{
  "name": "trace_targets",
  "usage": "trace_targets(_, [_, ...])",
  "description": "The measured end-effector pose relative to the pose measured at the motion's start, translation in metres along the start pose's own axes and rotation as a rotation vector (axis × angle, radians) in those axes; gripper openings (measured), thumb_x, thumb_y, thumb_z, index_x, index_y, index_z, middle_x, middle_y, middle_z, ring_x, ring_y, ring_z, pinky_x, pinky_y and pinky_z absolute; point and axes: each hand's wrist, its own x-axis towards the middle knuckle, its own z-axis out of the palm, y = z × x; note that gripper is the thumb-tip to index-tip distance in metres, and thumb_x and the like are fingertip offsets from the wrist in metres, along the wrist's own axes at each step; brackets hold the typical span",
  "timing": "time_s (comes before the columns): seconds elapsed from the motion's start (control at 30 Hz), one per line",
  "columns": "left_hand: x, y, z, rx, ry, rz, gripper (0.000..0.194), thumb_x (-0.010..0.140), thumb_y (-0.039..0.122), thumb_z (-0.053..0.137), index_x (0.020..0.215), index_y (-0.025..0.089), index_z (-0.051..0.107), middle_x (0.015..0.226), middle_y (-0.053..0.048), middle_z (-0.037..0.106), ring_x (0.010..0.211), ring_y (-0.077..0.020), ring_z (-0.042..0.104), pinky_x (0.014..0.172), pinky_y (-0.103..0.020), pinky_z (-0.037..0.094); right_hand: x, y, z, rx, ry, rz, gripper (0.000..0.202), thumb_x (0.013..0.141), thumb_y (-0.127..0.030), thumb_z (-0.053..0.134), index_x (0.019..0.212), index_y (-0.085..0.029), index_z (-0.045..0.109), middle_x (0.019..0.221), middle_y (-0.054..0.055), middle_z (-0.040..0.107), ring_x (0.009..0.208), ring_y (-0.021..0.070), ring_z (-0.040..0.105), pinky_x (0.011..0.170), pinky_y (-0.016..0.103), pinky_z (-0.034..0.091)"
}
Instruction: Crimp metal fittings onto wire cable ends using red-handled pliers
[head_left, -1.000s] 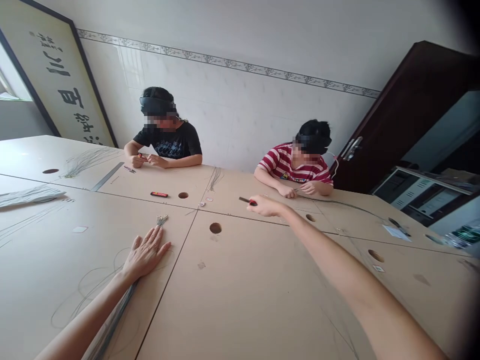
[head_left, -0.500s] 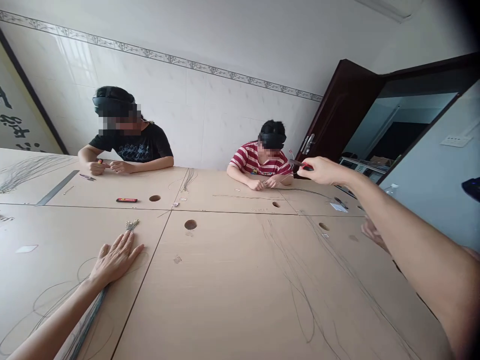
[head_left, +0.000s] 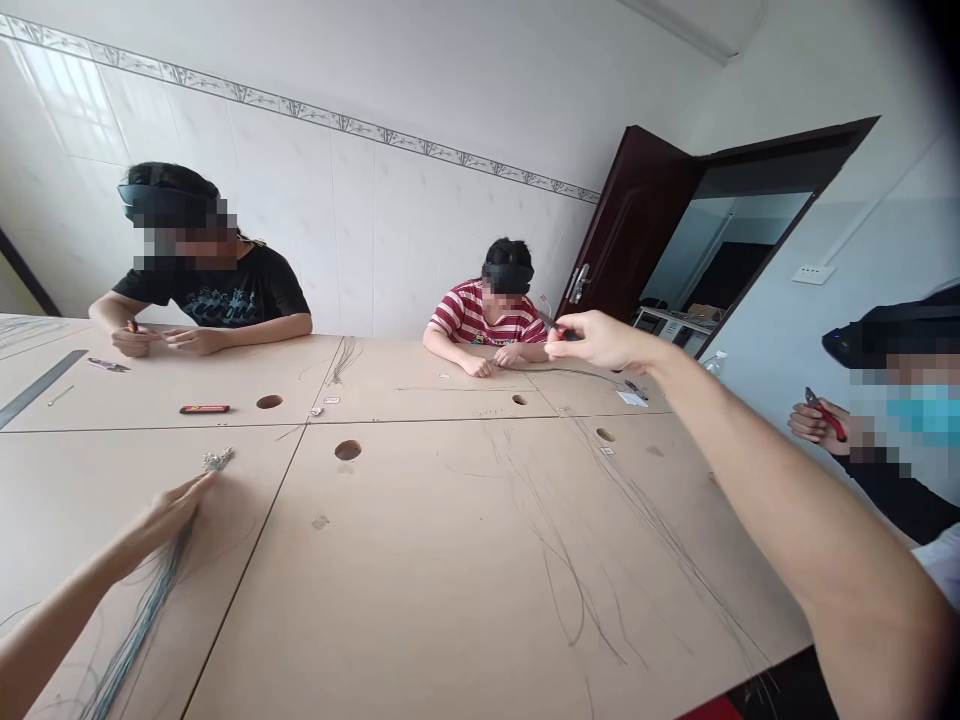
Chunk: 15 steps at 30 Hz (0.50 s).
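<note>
My left hand point(head_left: 171, 508) rests on edge at the left of the table, its fingers pressed together round a bundle of thin grey-blue wires point(head_left: 142, 620). Small shiny metal ends point(head_left: 218, 459) of the bundle stick out just past the fingertips. Part of the grip is hidden behind the hand. My right arm reaches far out over the table, and my right hand point(head_left: 606, 342) is closed on pliers point(head_left: 568, 335) with red on the handles. Their dark jaws point up and left, in front of the person in the striped shirt.
Loose wires point(head_left: 577, 580) lie across the table point(head_left: 405, 600), which has round holes point(head_left: 348, 450). A red-black box cutter point(head_left: 205, 409) and a steel ruler point(head_left: 45, 385) lie left. Two people sit opposite; another at right holds red-handled pliers point(head_left: 829, 415).
My left hand has turned from flat on the wires to on edge, closing round them. My right hand keeps the pliers raised. The view has swung right, bringing the person at right into sight.
</note>
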Motion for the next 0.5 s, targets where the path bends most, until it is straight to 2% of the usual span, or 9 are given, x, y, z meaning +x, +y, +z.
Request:
trace_targets(0.07, [-0.004,0.004,-0.011,-0.126,0.089,-0.13,0.063,0.082,0.058,0.036,0.122,0.019,0.066,0.11,-0.014,0.073,0.109,-0.0412,0.062,0.086,-0.055,0.052,0.007,-0.006,0.011,0.062,-0.052,-0.032,0.026,0.07,-0.042,0.066,0.074,-0.018,0.055,0.077,0.001,0.06,0.074,0.0142,0.051,0.071,0.027,0.039])
trace_targets(0.13, [-0.01,0.013,-0.022,-0.257,0.192,-0.246,0.054,0.077,0.06,0.045,0.106,0.024,0.072,0.096,-0.007,0.076,0.102,-0.0396,0.065,0.084,-0.051,0.053,0.012,-0.012,0.02,0.082,-0.096,-0.051,0.024,0.071,-0.039,0.067,0.075,-0.018,0.057,0.077,0.001,0.059,0.073,0.0139,0.051,0.069,0.027,0.039])
trace_targets(0.2, [-0.015,0.027,-0.031,-0.293,0.292,-0.291,0.044,0.071,0.061,0.051,0.091,0.028,0.073,0.083,-0.002,0.076,0.102,-0.0426,0.063,0.084,-0.055,0.051,0.017,-0.018,0.027,0.091,-0.141,-0.068,0.024,0.072,-0.039,0.067,0.077,-0.017,0.06,0.076,0.002,0.059,0.073,0.0138,0.051,0.068,0.027,0.039])
trace_targets(0.27, [-0.017,0.05,-0.038,-0.294,0.388,-0.291,0.038,0.07,0.061,0.052,0.078,0.029,0.071,0.076,-0.001,0.074,0.107,-0.0474,0.058,0.086,-0.062,0.046,0.022,-0.024,0.034,0.123,-0.203,-0.093,0.024,0.073,-0.039,0.067,0.078,-0.017,0.06,0.076,0.001,0.058,0.071,0.013,0.05,0.066,0.027,0.039])
trace_targets(0.33, [-0.015,0.085,-0.044,-0.322,0.487,-0.238,0.039,0.075,0.06,0.05,0.071,0.026,0.069,0.085,-0.003,0.075,0.119,-0.0458,0.05,0.099,-0.06,0.038,0.026,-0.032,0.042,0.185,-0.281,-0.123,0.024,0.074,-0.039,0.067,0.079,-0.017,0.06,0.075,0.0,0.057,0.069,0.0115,0.049,0.064,0.026,0.037])
trace_targets(0.4, [-0.011,0.131,-0.047,-0.39,0.552,-0.164,0.044,0.082,0.057,0.044,0.08,0.022,0.071,0.098,-0.007,0.075,0.122,-0.0392,0.05,0.104,-0.054,0.036,0.032,-0.041,0.052,0.239,-0.354,-0.159,0.022,0.075,-0.037,0.067,0.078,-0.016,0.059,0.074,-0.001,0.055,0.067,0.0106,0.047,0.063,0.026,0.036])
trace_targets(0.43, [-0.01,0.157,-0.048,-0.438,0.553,-0.116,0.045,0.085,0.055,0.043,0.088,0.021,0.072,0.103,-0.008,0.074,0.118,-0.0354,0.054,0.102,-0.051,0.039,0.035,-0.045,0.057,0.255,-0.38,-0.179,0.021,0.075,-0.036,0.066,0.077,-0.016,0.059,0.073,-0.002,0.054,0.067,0.0106,0.046,0.063,0.026,0.036])
trace_targets(0.5, [-0.011,0.21,-0.049,-0.527,0.485,0.025,0.045,0.084,0.055,0.048,0.098,0.021,0.073,0.109,-0.006,0.074,0.109,-0.028,0.062,0.097,-0.042,0.046,0.041,-0.054,0.07,0.267,-0.418,-0.224,0.019,0.076,-0.035,0.066,0.076,-0.017,0.06,0.073,-0.002,0.053,0.068,0.0109,0.046,0.064,0.026,0.036])
